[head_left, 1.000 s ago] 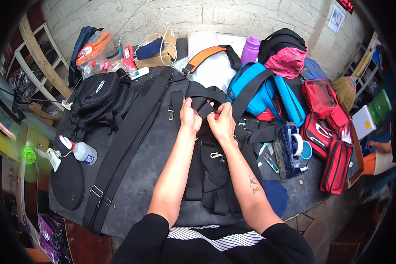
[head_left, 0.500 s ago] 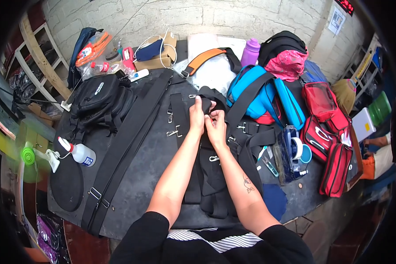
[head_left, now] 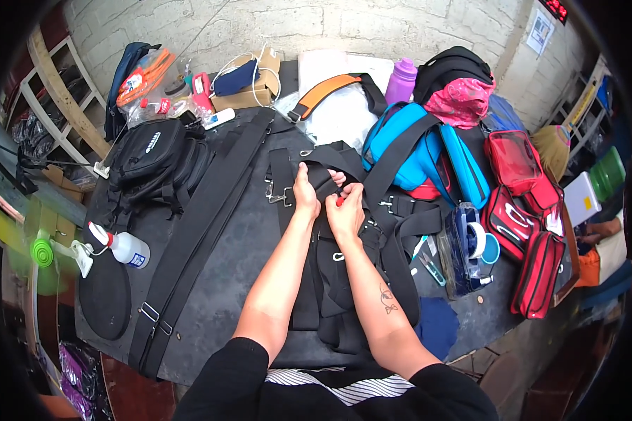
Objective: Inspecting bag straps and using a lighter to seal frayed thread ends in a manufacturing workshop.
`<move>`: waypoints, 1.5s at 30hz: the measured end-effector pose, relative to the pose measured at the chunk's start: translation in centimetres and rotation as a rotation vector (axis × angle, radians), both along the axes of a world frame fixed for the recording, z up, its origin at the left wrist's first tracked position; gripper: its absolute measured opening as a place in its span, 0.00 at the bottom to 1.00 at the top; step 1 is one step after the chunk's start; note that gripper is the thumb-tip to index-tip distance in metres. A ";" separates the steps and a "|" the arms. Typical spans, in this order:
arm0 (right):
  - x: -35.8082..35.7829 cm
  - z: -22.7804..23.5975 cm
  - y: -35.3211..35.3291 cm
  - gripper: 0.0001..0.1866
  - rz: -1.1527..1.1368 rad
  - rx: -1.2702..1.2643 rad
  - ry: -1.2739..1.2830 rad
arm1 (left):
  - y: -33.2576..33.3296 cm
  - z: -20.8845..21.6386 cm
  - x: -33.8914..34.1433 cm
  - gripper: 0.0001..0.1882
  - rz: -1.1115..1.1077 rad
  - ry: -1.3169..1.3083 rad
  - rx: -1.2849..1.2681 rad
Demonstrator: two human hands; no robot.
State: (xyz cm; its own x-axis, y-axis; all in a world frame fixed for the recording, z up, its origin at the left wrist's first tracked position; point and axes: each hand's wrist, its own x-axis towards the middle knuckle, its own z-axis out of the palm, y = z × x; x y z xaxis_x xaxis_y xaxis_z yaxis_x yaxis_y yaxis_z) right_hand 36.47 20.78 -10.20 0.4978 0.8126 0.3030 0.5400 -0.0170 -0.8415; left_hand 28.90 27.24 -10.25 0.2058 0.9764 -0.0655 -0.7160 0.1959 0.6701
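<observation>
My left hand [head_left: 307,192] is closed on a wide black webbing strap [head_left: 323,184], its fingertips showing on the strap's far side. Close beside it, my right hand [head_left: 345,215] is closed with a small red thing [head_left: 340,201] showing between thumb and fingers; its kind is too small to make out. More black straps lie in a heap [head_left: 337,284] under and around both hands. Metal snap hooks [head_left: 279,195] show on the strap ends left of my left hand. Another metal clip [head_left: 338,257] rests below my right hand.
On the left are a black bag [head_left: 154,151], long black straps [head_left: 203,231] and a spray bottle [head_left: 130,249]. Red cases [head_left: 534,231], a blue bag [head_left: 400,140], small cutters [head_left: 434,269] and tape rolls [head_left: 476,238] lie on the right. A purple bottle [head_left: 401,83] stands behind.
The strap in my left hand has turned and shows more of its flat face. My right hand has rotated inward, and the red thing now shows in it. Hooks at left have shifted.
</observation>
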 end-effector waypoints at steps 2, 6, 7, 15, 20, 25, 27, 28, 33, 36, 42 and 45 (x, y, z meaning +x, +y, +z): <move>-0.1 -0.1 0.0 0.19 -0.014 -0.010 0.013 | 0.1 -0.3 0.0 0.37 0.043 -0.007 0.005; -0.1 -0.5 -0.1 0.19 -0.007 0.033 0.042 | 0.2 -0.6 -0.1 0.37 0.051 -0.024 -0.016; -0.1 -0.5 -0.2 0.19 -0.001 0.030 0.054 | 0.1 -0.6 -0.1 0.37 0.058 0.011 -0.001; 0.1 -0.9 -0.3 0.20 0.029 0.050 0.122 | -2.1 -1.6 0.7 0.15 -0.042 0.369 0.338; 0.0 -1.0 -0.3 0.18 0.195 0.195 0.349 | -2.1 -1.7 1.1 0.19 0.169 0.123 0.167; -0.3 0.8 -0.6 0.18 0.129 0.150 0.156 | -2.1 2.2 0.3 0.25 0.088 0.088 0.097; -0.6 2.7 -0.8 0.18 0.140 0.165 0.175 | -1.8 3.0 0.0 0.24 0.168 0.153 0.216; -0.7 4.0 -1.0 0.18 0.132 0.179 0.156 | -2.1 3.9 0.0 0.24 0.152 0.126 0.185; -1.0 6.6 -1.1 0.19 0.105 0.117 -0.033 | -1.9 5.3 -0.4 0.23 0.206 0.142 0.229; -0.9 6.9 -1.2 0.20 0.085 0.083 -0.038 | -1.8 5.2 -0.6 0.26 0.175 0.147 0.267; -1.0 7.0 -1.6 0.21 0.080 0.060 -0.017 | -2.5 5.3 -0.8 0.28 0.196 0.112 0.262; -1.0 7.2 -2.0 0.20 0.088 0.081 -0.011 | -2.8 5.5 -0.9 0.27 0.187 0.071 0.296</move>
